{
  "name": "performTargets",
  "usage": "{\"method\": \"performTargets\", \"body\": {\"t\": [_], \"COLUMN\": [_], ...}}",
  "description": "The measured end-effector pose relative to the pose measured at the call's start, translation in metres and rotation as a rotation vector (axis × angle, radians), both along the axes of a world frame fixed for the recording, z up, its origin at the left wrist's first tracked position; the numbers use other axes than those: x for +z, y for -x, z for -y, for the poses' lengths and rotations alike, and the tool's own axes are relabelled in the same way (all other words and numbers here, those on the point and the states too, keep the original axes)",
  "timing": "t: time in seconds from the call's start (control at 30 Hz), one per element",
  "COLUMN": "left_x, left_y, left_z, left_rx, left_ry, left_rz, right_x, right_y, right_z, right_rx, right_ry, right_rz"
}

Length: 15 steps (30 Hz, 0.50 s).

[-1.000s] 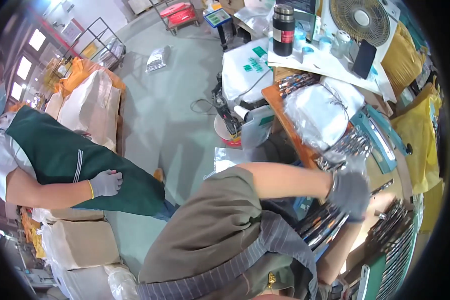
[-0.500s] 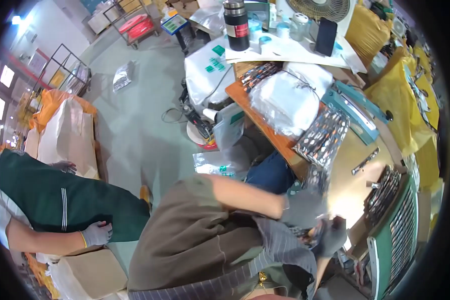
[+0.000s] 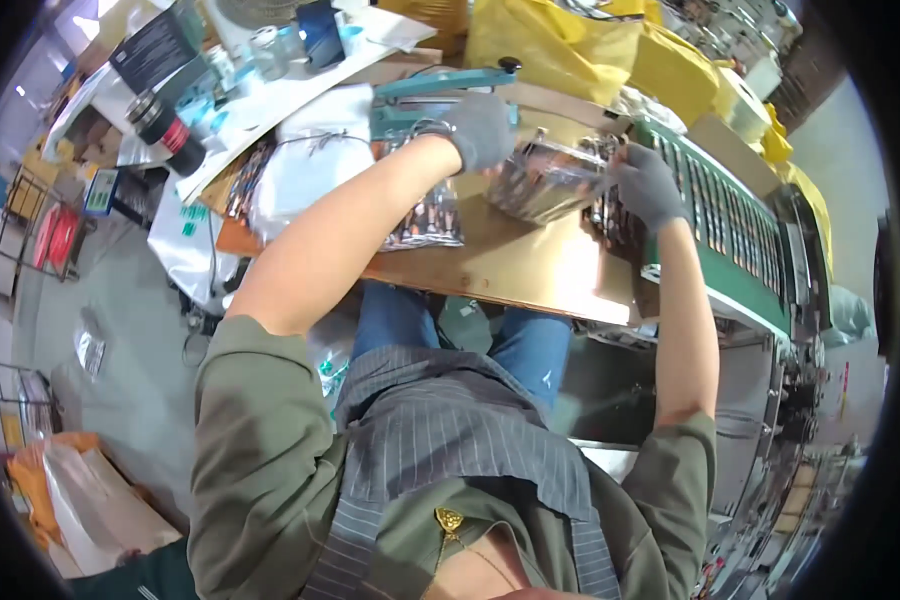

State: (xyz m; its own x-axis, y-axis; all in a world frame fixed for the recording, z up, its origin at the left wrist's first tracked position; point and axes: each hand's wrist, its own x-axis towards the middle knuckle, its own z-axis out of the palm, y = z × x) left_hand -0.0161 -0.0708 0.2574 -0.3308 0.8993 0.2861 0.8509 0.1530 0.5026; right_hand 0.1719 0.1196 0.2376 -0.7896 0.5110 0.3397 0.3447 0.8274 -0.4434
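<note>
Both my hands wear grey gloves and hold a stack of shiny clear-wrapped packets (image 3: pixel 545 180) above the wooden worktable (image 3: pixel 515 265). My left hand (image 3: pixel 478 128) grips the stack's left end. At the stack's right end is my right hand (image 3: pixel 645 183), next to the green conveyor machine (image 3: pixel 735 235). More dark printed packets (image 3: pixel 432 215) lie flat on the table under my left forearm.
A large white plastic bag (image 3: pixel 305 160) lies at the table's left, with a teal heat sealer (image 3: pixel 440 85) behind it. Yellow bags (image 3: pixel 590 45) pile up at the back. A dark flask (image 3: pixel 165 130) stands on a white side surface. Grey floor lies to the left.
The view has swung from the floor and a crouching person in green to the table. My hands have come up from beside my lap and now hold the packet stack at the conveyor.
</note>
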Motion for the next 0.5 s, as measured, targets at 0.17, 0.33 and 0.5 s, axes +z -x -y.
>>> {"method": "performTargets", "body": {"t": [0.17,0.33,0.5], "left_x": [0.004,0.018,0.063], "left_y": [0.003,-0.013,-0.024], "left_z": [-0.006,0.007,0.035], "left_rx": [-0.035,-0.161,-0.179], "left_ry": [-0.030,-0.077,-0.006], "left_rz": [0.076,0.341,0.579], "right_x": [0.007,0.048,0.049], "right_y": [-0.014,-0.028,0.012], "right_z": [-0.002,0.011,0.063], "right_rx": [0.059,0.131,0.463], "right_ry": [0.615,0.231,-0.331], "right_rz": [-0.118,-0.280,0.006]}}
